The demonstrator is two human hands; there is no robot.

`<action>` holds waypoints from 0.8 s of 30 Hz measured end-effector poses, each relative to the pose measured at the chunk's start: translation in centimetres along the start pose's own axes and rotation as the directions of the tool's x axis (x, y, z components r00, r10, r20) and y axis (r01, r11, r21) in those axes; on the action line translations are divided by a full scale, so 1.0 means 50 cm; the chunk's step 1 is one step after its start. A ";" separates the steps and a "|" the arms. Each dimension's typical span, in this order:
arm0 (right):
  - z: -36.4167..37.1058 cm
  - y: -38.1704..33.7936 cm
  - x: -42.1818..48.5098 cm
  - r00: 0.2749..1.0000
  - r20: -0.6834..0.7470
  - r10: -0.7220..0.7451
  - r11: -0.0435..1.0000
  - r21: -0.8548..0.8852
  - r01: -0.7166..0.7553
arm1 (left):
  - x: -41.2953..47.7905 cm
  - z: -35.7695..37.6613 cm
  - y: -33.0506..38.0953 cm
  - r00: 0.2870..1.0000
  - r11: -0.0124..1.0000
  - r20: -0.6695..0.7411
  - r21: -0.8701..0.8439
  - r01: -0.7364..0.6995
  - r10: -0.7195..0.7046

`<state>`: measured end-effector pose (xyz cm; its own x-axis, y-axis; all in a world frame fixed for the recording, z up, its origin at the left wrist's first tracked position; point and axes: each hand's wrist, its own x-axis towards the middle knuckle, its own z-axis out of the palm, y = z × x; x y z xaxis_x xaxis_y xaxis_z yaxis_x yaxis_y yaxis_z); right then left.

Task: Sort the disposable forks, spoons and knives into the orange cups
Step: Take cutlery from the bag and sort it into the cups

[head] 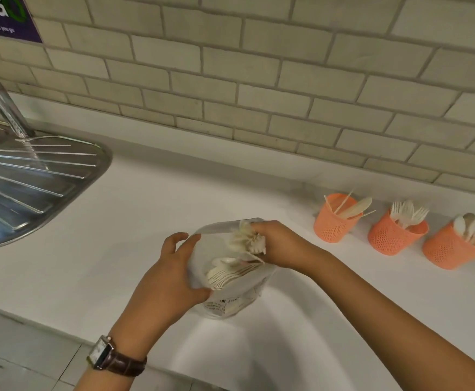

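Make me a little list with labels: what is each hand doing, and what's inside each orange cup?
left hand: holds the clear bag
right hand: at the bag's mouth, grips a bunch of white cutlery
left cup: knives
middle cup: forks
right cup: spoons
place: white counter, beside a metal drainboard
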<state>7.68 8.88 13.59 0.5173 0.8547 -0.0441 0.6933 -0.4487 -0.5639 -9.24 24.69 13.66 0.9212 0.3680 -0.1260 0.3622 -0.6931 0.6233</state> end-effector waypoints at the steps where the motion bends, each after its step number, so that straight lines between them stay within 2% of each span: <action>1: -0.003 -0.001 -0.005 0.997 -0.069 0.044 0.993 0.113 -0.036 | 0.002 -0.001 0.000 1.000 1.000 0.000 0.002 -0.004 0.004; 3: -0.004 -0.005 -0.010 0.975 -0.151 0.163 0.955 0.274 -0.117 | 0.006 -0.002 0.002 1.000 1.000 -0.007 0.003 -0.017 0.017; 5: -0.003 -0.010 -0.011 0.957 -0.161 0.242 0.914 0.368 -0.170 | 0.011 -0.003 0.003 0.999 1.000 -0.017 -0.006 -0.029 0.029; 10: 0.008 -0.017 -0.030 0.956 -0.109 0.271 0.695 0.710 -0.116 | 0.027 -0.005 0.003 0.996 0.996 -0.022 -0.022 -0.089 0.088; 13: 0.011 -0.019 -0.038 0.959 -0.094 0.266 0.654 0.749 -0.108 | 0.034 -0.008 0.003 0.994 0.994 -0.007 -0.016 -0.107 0.107; 19: -0.008 -0.025 -0.040 0.964 -0.108 0.244 0.653 0.753 -0.081 | 0.041 -0.013 0.006 0.993 0.993 0.022 -0.023 -0.114 0.115; 24: -0.035 -0.029 -0.050 0.943 -0.169 0.286 0.530 0.848 -0.009 | 0.048 -0.015 0.000 0.994 0.994 0.014 -0.029 -0.110 0.110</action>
<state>6.27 6.94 15.94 0.7711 0.6335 -0.0632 -0.0620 -0.0240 -0.9978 -7.11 26.04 13.95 0.9575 0.2806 -0.0672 0.2544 -0.7109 0.6556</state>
